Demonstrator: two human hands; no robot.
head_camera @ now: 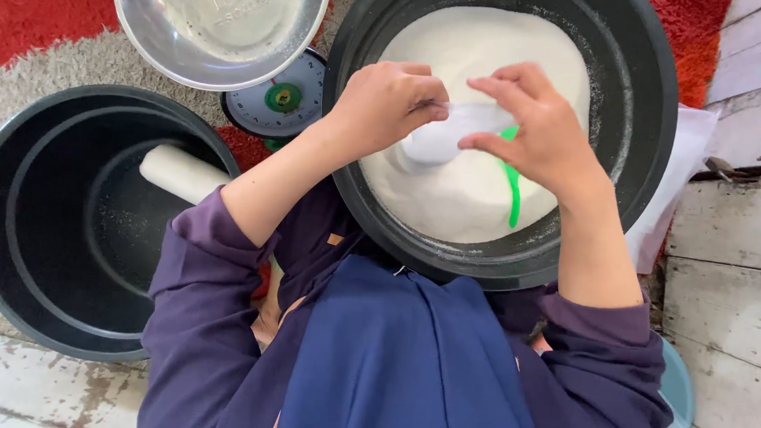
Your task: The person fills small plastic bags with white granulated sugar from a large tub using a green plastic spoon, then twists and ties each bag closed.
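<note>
A big black tub (654, 124) in front of me holds a mound of white powder (485, 46). Over it, my left hand (382, 101) and my right hand (545, 131) pinch the mouth of a small clear plastic bag (445, 135) with white powder in it. Both hands grip the bag's top edge, fingers closed on it. A green scoop (512, 190) lies in the powder just under my right hand, partly hidden by it.
A second black tub (16, 221) at my left holds a filled white bag (179, 173). A steel bowl (146, 41) sits on a dial kitchen scale (282, 100) at the top. Red and beige rug (26, 13) lies beneath; worn white floorboards (733, 285) to the right.
</note>
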